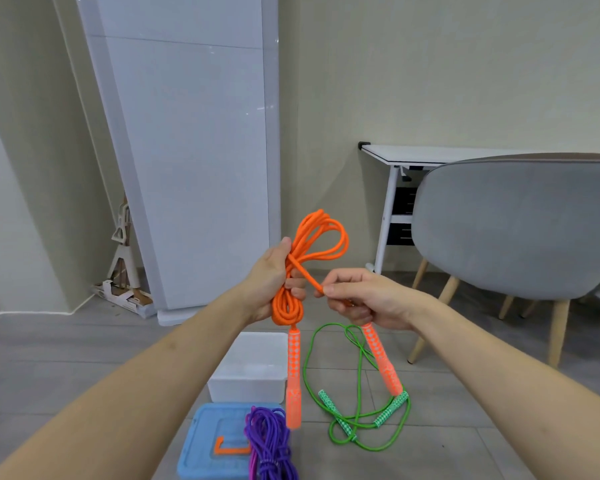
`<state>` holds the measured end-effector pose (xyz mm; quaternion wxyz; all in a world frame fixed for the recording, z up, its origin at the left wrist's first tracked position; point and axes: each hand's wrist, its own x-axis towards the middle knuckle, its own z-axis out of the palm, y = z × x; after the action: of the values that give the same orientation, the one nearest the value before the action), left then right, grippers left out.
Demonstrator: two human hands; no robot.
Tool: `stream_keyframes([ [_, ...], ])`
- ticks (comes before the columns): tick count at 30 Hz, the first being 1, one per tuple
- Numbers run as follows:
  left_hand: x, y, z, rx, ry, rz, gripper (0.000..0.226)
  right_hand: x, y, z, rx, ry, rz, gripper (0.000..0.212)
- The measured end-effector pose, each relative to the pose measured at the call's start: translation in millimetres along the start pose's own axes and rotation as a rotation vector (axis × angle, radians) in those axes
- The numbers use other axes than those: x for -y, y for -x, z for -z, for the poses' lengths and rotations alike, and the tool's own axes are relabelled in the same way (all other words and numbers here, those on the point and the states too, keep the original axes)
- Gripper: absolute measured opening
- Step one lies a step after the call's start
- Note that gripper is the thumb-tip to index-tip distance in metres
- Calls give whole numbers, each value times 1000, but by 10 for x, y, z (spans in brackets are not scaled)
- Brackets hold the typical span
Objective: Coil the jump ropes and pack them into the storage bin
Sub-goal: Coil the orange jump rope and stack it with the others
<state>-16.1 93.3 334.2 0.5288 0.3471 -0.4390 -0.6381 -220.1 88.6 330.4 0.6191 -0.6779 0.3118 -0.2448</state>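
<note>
My left hand [270, 278] grips a bundle of orange jump rope [317, 244] coiled into loops, held in the air; one orange handle [293, 379] hangs below it. My right hand [364, 297] pinches a strand of the same rope leading from the bundle and holds the other orange handle [383, 360], which points down. On the floor below stands an open white storage bin [253, 368]. A green jump rope [357, 407] lies loose on the floor to the right of the bin. A purple jump rope [269, 441] lies bundled on the blue lid [208, 441].
A grey chair [513, 230] with wooden legs stands at the right, a white desk [430, 155] behind it. A tall white panel [194, 150] leans against the wall, with cardboard pieces [125, 296] at its foot. Grey floor tiles surround the bin.
</note>
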Motion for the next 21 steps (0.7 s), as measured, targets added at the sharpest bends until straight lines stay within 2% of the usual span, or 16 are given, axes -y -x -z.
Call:
stream_keyframes([
  [5, -49, 32, -56, 19, -26, 3, 34, -78, 7, 160, 14, -13, -44, 17],
  [9, -109, 167, -139, 220, -195, 224, 42, -191, 13, 331, -5, -20, -95, 35],
  [11, -78, 222, -177, 325, -398, 341, 41, -197, 28, 356, -24, 108, -82, 44],
  [15, 136, 249, -134, 428, -832, 392, 26, -231, 3, 375, 1, 376, -151, 29],
  [18, 392, 189, -40, 426, -1034, 423, 30, -192, -72, 338, -81, 654, -179, 15],
  [21, 646, 125, -53, 333, -1243, 296, 38, -162, -238, 163, -212, 963, -84, 11],
])
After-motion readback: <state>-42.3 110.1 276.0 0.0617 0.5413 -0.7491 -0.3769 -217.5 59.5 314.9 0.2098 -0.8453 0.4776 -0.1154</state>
